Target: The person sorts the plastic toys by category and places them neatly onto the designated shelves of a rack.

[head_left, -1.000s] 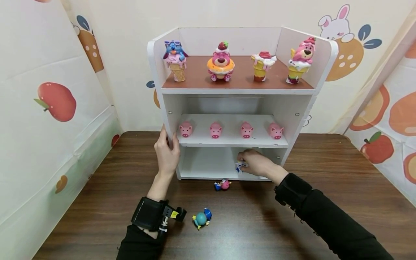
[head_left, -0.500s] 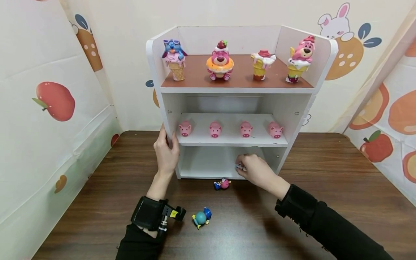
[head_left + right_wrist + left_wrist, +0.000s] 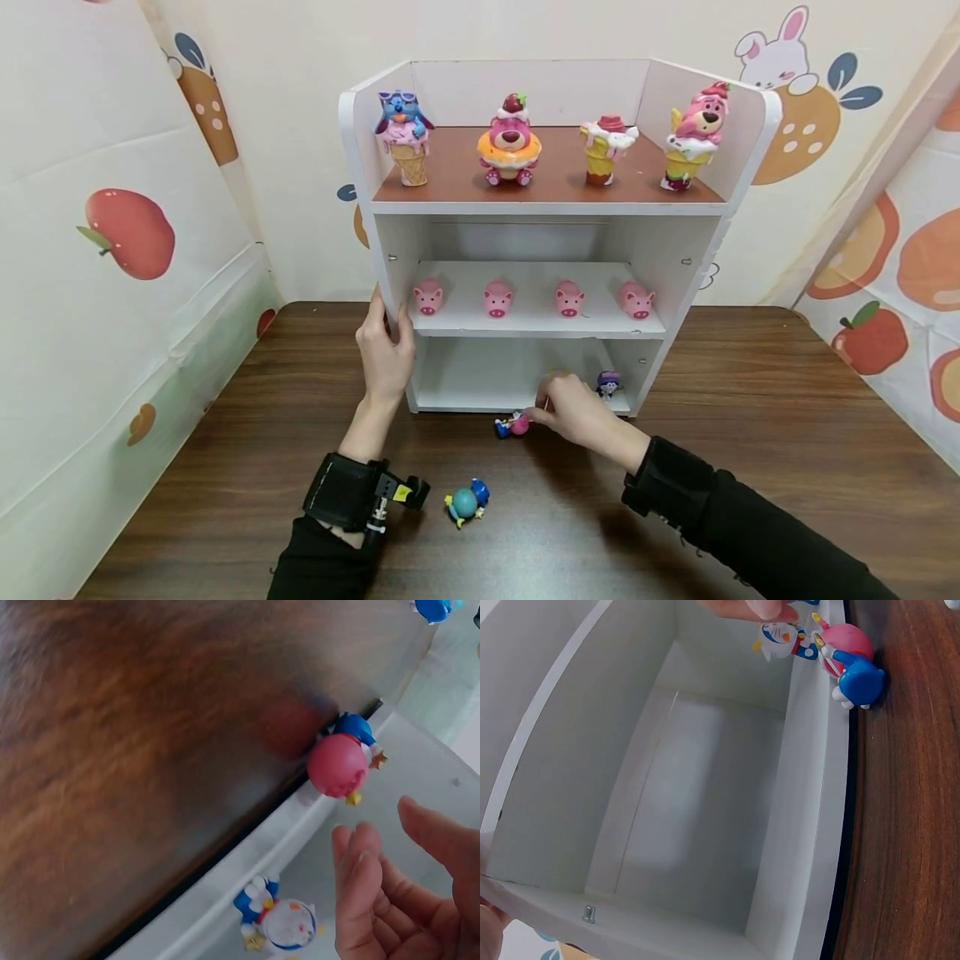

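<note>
My left hand (image 3: 386, 350) grips the left side panel of a white display shelf (image 3: 547, 208), thumb and fingers on either side of its edge. My right hand (image 3: 576, 412) is at the front of the bottom compartment, thumb and fingers apart with nothing between them. Just past its fingertips lies a pink-and-blue figurine (image 3: 513, 426) on the table against the shelf's front edge. A white-faced figurine with blue legs (image 3: 289, 922) is on the bottom board, mostly hidden behind the right hand in the head view. To its right stands a purple-hatted figurine (image 3: 608, 383).
A teal-and-blue figurine (image 3: 466, 502) lies on the brown wooden table (image 3: 562, 542) between the arms. Several pink pig figures (image 3: 497, 299) line the middle board. Several ice-cream-style figures, including a pink bear in an orange ring (image 3: 509, 146), stand on top.
My right hand has let go of the white-faced figurine in the bottom compartment and moved left and forward towards the pink-and-blue one. The purple-hatted figurine has come into view. The left hand stays put.
</note>
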